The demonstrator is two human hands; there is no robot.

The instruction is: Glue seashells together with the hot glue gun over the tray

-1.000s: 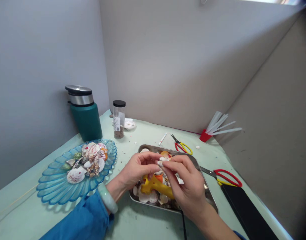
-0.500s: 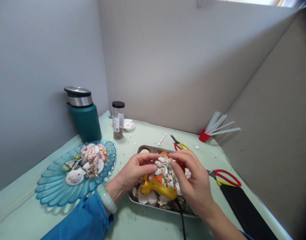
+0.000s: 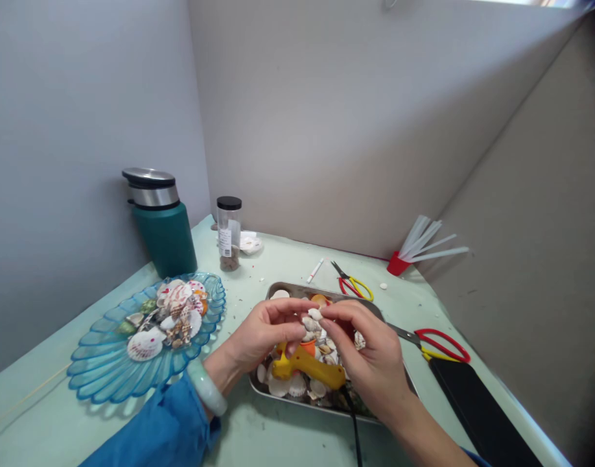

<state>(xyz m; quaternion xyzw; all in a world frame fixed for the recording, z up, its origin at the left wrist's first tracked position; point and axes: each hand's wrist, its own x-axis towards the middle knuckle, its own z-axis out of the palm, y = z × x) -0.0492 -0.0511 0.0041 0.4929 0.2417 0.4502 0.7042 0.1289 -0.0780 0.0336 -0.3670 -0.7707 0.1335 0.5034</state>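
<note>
My left hand (image 3: pixel 268 327), with a pale green bangle at its wrist, is curled with thumb and fingers closed around small white seashells (image 3: pixel 308 323) above the tray. From the other side, the fingertips of my right hand (image 3: pixel 370 353) pinch a small white seashell (image 3: pixel 315 314) right against them. Beneath both hands lies a metal tray (image 3: pixel 326 410) full of mixed shells. A yellow glue gun (image 3: pixel 312 366) with a black cord rests across those shells, below my left thumb. An orange piece (image 3: pixel 308 347) shows just behind the glue gun.
On the left stands a blue scalloped glass plate (image 3: pixel 107 370) piled with shells. Behind it are a teal bottle (image 3: pixel 166 237) and a clear jar (image 3: pixel 229 233). Scissors (image 3: pixel 443 345), small snips (image 3: pixel 353 283), a black phone (image 3: pixel 477 408) and a red cup (image 3: pixel 398 263) of glue sticks lie rightward.
My right hand has moved left, its fingertips closing the gap to the small white shells at my left hand. My left hand has hardly moved.
</note>
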